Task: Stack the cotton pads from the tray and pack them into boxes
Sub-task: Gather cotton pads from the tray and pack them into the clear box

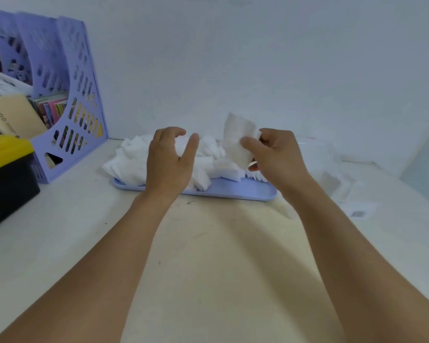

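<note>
Cotton pads (134, 164) lie in a loose white heap on a pale blue tray (233, 190) that sits on the counter (208, 256) near the far wall; the heap spills over the tray's left edge, and the tray's near right part is bare. At the far left a black box with a yellow lid (8, 169) stands on the counter; just behind it a lilac file rack (77, 107) holds papers and coloured booklets. The left hand (170, 159) hovers over the middle of the heap, fingers curved and thumb spread, grasping nothing; whether its fingertips touch the pads cannot be told. Right of it, the right hand (275, 154) pinches a single pad (238, 142) between thumb and fingers, holding it upright above the right part of the heap; the pad stands clear of the others, its top edge against the wall behind. Further right, beside the tray, pale white boxes (342, 186) lie on the counter, blurred and hard to make out; a small printed label (358, 214) shows on the nearest part.
</note>
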Available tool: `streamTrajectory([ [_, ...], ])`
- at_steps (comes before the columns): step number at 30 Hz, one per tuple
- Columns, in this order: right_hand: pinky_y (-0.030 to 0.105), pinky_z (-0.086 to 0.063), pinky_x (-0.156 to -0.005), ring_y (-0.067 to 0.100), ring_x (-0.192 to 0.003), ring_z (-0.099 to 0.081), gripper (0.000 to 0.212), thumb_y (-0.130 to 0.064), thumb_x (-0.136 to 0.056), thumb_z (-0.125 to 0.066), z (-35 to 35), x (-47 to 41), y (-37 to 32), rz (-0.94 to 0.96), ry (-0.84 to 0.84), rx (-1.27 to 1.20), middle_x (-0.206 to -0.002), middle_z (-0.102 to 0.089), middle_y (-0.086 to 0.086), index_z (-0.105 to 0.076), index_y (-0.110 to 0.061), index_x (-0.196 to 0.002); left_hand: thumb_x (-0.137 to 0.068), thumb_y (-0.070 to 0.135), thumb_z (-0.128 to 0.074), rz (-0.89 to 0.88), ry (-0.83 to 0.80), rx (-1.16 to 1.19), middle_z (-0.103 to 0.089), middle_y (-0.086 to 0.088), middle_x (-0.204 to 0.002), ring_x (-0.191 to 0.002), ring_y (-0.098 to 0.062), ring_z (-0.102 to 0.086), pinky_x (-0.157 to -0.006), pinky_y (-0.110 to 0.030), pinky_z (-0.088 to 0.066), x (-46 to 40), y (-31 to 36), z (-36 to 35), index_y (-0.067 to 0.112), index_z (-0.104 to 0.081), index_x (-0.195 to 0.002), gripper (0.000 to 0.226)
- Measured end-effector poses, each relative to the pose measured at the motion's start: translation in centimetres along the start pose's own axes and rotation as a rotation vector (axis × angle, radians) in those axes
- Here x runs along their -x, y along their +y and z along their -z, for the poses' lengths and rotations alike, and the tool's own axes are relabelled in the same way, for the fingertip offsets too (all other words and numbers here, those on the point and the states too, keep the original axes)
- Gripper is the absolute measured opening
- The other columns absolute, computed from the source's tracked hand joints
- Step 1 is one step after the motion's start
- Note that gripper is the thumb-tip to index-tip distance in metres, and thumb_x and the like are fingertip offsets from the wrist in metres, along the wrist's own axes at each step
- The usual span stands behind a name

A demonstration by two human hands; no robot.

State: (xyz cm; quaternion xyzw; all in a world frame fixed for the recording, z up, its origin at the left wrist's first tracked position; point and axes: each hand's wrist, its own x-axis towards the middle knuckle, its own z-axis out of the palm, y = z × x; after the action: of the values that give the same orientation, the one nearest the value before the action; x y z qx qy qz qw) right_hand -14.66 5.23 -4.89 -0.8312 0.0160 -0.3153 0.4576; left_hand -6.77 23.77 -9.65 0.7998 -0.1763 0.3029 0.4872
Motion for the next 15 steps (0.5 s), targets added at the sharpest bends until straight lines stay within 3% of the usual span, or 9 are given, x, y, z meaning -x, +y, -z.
streamTrajectory([
  [2,0.058,-0.055,-0.064,0.033,-0.064,-0.063,0.052,-0.038,-0.076,-0.063,1.6,0.1,0.9,-0.088,-0.03,-0.015,-0.083,-0.063,0.033,-0.059,0.013,-0.085,-0.097,0.041,-0.058,-0.107,-0.042,0.049,-0.06,0.003,-0.117,-0.107,-0.012,-0.057,-0.086,-0.027,-0.046,0.6,1.3,-0.5,0.017,-0.067,-0.111,0.029],
  [4,0.051,-0.061,-0.068,0.033,-0.073,-0.07,0.042,-0.025,-0.085,-0.067,2.6,0.5,2.3,-0.204,-0.073,-0.142,-0.093,-0.066,0.036,-0.061,0.015,-0.091,-0.096,0.037,-0.056,-0.118,-0.109,0.147,-0.065,0.005,-0.109,-0.1,-0.007,-0.06,-0.083,-0.021,-0.046,1.3,2.4,-1.1,0.018,-0.07,-0.103,0.025],
  [7,0.037,-0.061,-0.077,0.037,-0.091,-0.072,0.016,-0.006,-0.096,-0.06,3.1,1.9,2.6,-0.384,-0.265,-0.55,-0.107,-0.07,0.03,-0.065,0.008,-0.101,-0.097,0.039,-0.058,0.21,-0.354,0.525,-0.072,0.001,-0.106,-0.097,-0.012,-0.068,-0.079,-0.023,-0.055,2.2,5.0,-1.3,0.019,-0.071,-0.105,0.024],
  [9,0.04,-0.061,-0.086,0.034,-0.097,-0.072,0.022,-0.003,-0.097,-0.056,3.1,2.6,2.7,-0.386,-0.371,-0.69,-0.113,-0.071,0.025,-0.066,0.004,-0.115,-0.097,0.03,-0.064,0.4,-0.581,0.693,-0.075,-0.004,-0.102,-0.093,-0.018,-0.072,-0.076,-0.034,-0.061,2.8,6.6,-1.6,0.016,-0.07,-0.108,0.019],
  [11,0.042,-0.06,-0.089,0.033,-0.096,-0.072,0.025,-0.003,-0.097,-0.057,3.2,2.9,2.7,-0.368,-0.379,-0.68,-0.112,-0.072,0.022,-0.066,0.004,-0.119,-0.096,0.021,-0.067,0.469,-0.661,0.727,-0.077,-0.008,-0.106,-0.09,-0.019,-0.074,-0.071,-0.033,-0.062,3.6,7.2,-2.0,0.011,-0.069,-0.115,0.021],
  [15,0.031,-0.06,-0.069,0.024,-0.084,-0.074,0.022,-0.012,-0.093,-0.068,3.9,2.9,2.6,-0.264,-0.272,-0.362,-0.107,-0.073,0.02,-0.068,-0.005,-0.114,-0.096,0.014,-0.067,0.535,-0.647,0.764,-0.075,-0.014,-0.112,-0.094,-0.027,-0.076,-0.071,-0.029,-0.061,4.5,7.3,-2.6,0.009,-0.067,-0.12,0.025],
])
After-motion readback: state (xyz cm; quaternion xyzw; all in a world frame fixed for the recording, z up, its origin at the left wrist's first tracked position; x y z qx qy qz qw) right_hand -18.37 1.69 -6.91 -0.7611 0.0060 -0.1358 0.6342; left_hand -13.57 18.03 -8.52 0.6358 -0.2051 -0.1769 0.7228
